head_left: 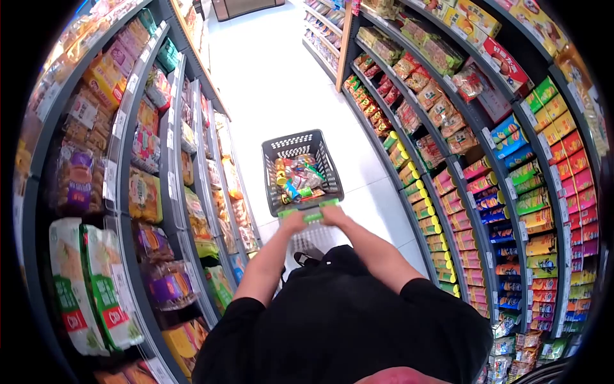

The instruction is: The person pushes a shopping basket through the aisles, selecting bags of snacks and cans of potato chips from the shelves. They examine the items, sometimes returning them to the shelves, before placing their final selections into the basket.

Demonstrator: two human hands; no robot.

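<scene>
A dark plastic shopping cart basket (332, 168) stands in the aisle ahead of me, with several colourful snack packages (299, 177) lying in its bottom. Its green cart handle (312, 216) crosses the near side. My left hand (293, 221) is wrapped round the left end of that handle. On the right end, my right hand (332, 216) is closed as well. Both arms stretch forward from black sleeves. The fingertips are small and partly hidden.
Snack shelves line both sides: bagged goods (147, 141) on the left, canisters (425, 217) and bright packets (531, 185) on the right. The white tiled floor (275, 83) runs between them. A dark-framed fixture (246, 8) stands at the far end.
</scene>
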